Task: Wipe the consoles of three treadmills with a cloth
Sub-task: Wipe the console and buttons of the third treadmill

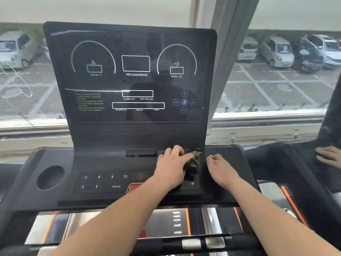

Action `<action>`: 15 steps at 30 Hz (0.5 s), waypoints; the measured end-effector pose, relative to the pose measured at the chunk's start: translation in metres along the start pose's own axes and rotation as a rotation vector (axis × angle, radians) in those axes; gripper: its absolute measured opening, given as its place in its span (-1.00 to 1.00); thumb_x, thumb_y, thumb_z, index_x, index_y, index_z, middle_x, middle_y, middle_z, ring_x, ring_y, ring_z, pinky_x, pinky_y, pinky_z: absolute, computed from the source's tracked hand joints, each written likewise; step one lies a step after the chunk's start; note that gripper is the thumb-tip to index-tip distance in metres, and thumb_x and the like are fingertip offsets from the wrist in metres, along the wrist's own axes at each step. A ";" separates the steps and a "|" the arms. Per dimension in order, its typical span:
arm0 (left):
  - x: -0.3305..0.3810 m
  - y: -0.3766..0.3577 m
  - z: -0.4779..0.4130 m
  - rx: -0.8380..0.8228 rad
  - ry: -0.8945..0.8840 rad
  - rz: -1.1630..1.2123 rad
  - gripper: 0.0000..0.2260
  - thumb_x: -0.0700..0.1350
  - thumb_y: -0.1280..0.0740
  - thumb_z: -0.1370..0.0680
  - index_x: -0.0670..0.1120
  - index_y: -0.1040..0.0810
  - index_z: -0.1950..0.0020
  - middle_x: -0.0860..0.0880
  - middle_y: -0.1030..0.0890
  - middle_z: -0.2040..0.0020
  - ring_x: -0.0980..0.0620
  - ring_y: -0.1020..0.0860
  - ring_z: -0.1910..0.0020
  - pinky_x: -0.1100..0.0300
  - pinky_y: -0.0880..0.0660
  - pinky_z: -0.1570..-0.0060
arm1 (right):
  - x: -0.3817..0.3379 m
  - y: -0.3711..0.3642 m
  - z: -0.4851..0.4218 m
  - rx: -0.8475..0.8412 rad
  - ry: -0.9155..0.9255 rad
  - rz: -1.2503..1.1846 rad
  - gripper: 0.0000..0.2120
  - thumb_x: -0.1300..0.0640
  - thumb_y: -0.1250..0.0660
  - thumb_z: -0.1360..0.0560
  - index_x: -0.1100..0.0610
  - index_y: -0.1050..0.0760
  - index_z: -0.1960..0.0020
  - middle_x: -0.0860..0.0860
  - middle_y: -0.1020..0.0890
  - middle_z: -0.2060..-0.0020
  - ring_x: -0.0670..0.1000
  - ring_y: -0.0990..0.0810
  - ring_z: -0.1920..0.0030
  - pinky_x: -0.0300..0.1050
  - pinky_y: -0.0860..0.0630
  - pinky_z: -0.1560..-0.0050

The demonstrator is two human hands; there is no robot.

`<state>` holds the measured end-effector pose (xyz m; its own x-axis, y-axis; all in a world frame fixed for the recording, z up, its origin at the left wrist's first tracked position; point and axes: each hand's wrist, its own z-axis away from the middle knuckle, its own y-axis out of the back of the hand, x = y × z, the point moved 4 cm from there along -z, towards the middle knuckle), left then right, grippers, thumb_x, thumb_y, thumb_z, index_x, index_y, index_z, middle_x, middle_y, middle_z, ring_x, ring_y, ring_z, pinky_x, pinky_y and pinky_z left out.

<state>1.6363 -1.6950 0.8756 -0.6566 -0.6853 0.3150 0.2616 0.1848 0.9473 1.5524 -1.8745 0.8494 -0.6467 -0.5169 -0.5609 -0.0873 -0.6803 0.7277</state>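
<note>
A black treadmill console [103, 159] fills the view, with an upright dark display panel [132, 80] and a keypad row below it. My left hand [170, 166] presses a dark cloth [191, 163] with a greenish patch onto the console's right side, just below the panel; most of the cloth is hidden under my fingers. My right hand [221, 168] rests on the console to the right of the cloth, fingers loosely curled, holding nothing.
A round cup holder [50, 177] sits at the console's left. A black handlebar [287, 159] runs off to the right, where another person's hand [329, 156] rests. Behind the console is a window over a car park. The belt deck lies below.
</note>
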 end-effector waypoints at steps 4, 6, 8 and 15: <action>0.017 -0.016 0.015 -0.046 0.001 0.022 -0.55 0.01 -0.33 -0.58 0.22 -0.37 -0.46 0.00 -0.37 -0.29 -0.13 -0.43 -0.23 -0.05 -0.52 -0.13 | -0.001 0.000 0.001 0.029 -0.010 0.027 -0.50 -0.25 -0.01 -0.65 0.07 -0.46 -0.30 -0.08 -0.59 -0.19 0.10 -0.57 -0.23 0.06 -0.45 -0.22; 0.026 -0.022 0.030 -0.093 -0.026 0.033 -0.55 0.00 -0.32 -0.58 0.17 -0.37 -0.47 -0.03 -0.39 -0.29 -0.14 -0.46 -0.23 -0.05 -0.52 -0.13 | -0.001 0.001 0.002 0.040 -0.005 0.038 -0.52 -0.24 -0.01 -0.65 0.06 -0.47 -0.27 -0.06 -0.61 -0.18 0.09 -0.58 -0.20 0.07 -0.47 -0.21; 0.035 -0.027 0.049 -0.129 -0.074 0.051 -0.57 -0.02 -0.33 -0.57 0.13 -0.40 -0.44 -0.05 -0.41 -0.26 -0.17 -0.49 -0.20 -0.06 -0.51 -0.11 | -0.002 0.002 0.001 0.045 -0.014 0.028 -0.54 -0.24 -0.01 -0.65 0.06 -0.46 -0.24 -0.04 -0.62 -0.14 0.08 -0.58 -0.15 0.08 -0.48 -0.20; 0.033 -0.003 0.066 -0.450 -0.156 0.094 -0.76 -0.07 -0.31 -0.59 0.04 -0.53 -0.26 -0.11 -0.48 -0.20 -0.29 -0.54 -0.19 -0.09 -0.52 -0.15 | 0.000 0.001 0.003 -0.022 0.026 -0.016 -0.40 -0.30 -0.02 -0.65 0.13 -0.49 -0.36 -0.09 -0.51 -0.36 0.03 -0.50 -0.35 -0.01 -0.37 -0.33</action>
<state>1.5671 -1.6714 0.8866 -0.7048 -0.5602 0.4353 0.5821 -0.1060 0.8062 1.5502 -1.8739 0.8510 -0.6256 -0.5185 -0.5829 -0.0811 -0.6999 0.7096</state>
